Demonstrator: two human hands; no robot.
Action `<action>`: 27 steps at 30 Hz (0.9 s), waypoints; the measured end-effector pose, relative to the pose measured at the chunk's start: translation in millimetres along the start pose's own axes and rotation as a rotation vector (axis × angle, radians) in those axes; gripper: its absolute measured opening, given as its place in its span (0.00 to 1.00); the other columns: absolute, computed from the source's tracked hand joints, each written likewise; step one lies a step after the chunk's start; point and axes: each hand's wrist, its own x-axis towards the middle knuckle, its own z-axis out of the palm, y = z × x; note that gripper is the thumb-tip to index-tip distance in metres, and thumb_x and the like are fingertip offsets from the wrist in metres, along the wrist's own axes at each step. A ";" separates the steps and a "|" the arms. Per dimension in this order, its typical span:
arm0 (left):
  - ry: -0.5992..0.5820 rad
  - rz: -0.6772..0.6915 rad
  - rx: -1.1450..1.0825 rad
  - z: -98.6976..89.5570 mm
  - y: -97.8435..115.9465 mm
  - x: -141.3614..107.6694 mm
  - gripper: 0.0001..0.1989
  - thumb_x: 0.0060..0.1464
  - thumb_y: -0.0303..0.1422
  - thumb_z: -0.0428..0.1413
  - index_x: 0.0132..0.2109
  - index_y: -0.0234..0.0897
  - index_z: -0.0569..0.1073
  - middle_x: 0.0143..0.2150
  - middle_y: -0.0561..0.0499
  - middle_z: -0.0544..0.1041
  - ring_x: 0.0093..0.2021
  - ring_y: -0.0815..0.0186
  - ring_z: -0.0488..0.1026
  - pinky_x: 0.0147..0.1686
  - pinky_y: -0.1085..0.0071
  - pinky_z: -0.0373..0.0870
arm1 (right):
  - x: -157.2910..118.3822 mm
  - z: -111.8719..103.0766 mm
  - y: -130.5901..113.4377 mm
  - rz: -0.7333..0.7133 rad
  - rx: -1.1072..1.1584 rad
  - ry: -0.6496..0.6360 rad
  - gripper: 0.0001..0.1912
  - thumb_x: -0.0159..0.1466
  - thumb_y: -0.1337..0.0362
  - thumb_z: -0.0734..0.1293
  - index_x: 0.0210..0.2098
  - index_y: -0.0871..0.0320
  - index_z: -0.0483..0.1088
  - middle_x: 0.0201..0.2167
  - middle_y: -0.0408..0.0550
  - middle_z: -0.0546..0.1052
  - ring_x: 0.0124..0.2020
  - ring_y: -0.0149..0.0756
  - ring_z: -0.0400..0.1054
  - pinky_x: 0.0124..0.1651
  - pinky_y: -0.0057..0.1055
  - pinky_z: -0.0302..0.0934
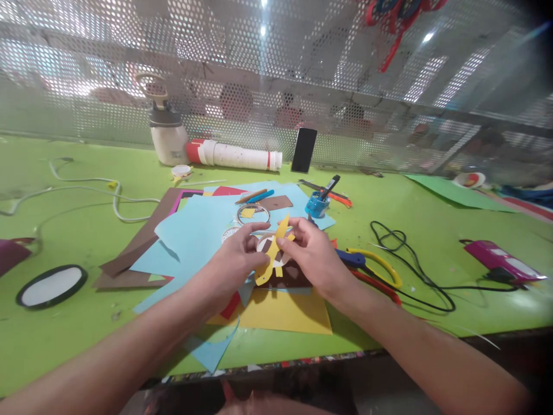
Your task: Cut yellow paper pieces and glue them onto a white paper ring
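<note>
A yellow paper cutout (273, 252), long and pointed at its upper end, is pinched between my two hands above the table. My left hand (242, 251) grips its left side between thumb and fingers. My right hand (305, 245) holds it from the right, thumb in front. Behind the cutout shows part of a white round piece with brown patches; my fingers hide much of it. Below lie a dark brown sheet (298, 278) and a yellow sheet (289, 314). Just beyond my hands a round ring (253, 215) rests on light blue paper (190, 225).
Scissors with blue and yellow handles (380, 265) lie right of my right hand. A blue pot (317, 204) holding a dark pen stands behind it. A phone (304, 150) leans upright at the back, near a spray bottle (168, 135). A black cable (415, 259) loops on the right.
</note>
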 end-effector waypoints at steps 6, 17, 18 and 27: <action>0.023 -0.027 0.002 0.0 0.7 0.2 0.29 0.42 0.23 0.54 0.54 0.39 0.65 0.27 0.58 0.66 0.25 0.70 0.63 0.26 0.73 0.60 | -2.3 -0.4 -3.7 -0.018 -0.014 -0.011 0.17 0.56 0.66 0.67 0.44 0.56 0.64 0.24 0.37 0.70 0.24 0.31 0.69 0.33 0.31 0.66; 0.055 -0.051 0.136 -0.3 2.1 0.8 0.27 0.41 0.23 0.51 0.53 0.39 0.67 0.32 0.54 0.68 0.28 0.66 0.67 0.26 0.71 0.61 | -3.4 -0.3 -5.1 -0.042 -0.120 0.039 0.30 0.56 0.62 0.67 0.57 0.57 0.58 0.31 0.43 0.72 0.36 0.37 0.70 0.41 0.36 0.66; 0.057 -0.049 0.156 0.0 2.9 0.3 0.28 0.41 0.23 0.51 0.53 0.39 0.67 0.32 0.54 0.68 0.29 0.66 0.67 0.27 0.71 0.61 | -3.1 -0.7 -5.3 -0.040 -0.137 0.047 0.31 0.56 0.61 0.67 0.57 0.58 0.58 0.32 0.43 0.72 0.37 0.38 0.70 0.42 0.37 0.66; 0.030 -0.075 0.224 2.2 10.8 -2.5 0.29 0.40 0.22 0.51 0.54 0.37 0.68 0.31 0.55 0.65 0.25 0.70 0.64 0.25 0.72 0.58 | 2.2 -9.0 -13.2 0.098 -0.048 0.009 0.36 0.52 0.69 0.70 0.58 0.56 0.58 0.30 0.41 0.71 0.26 0.32 0.68 0.29 0.31 0.66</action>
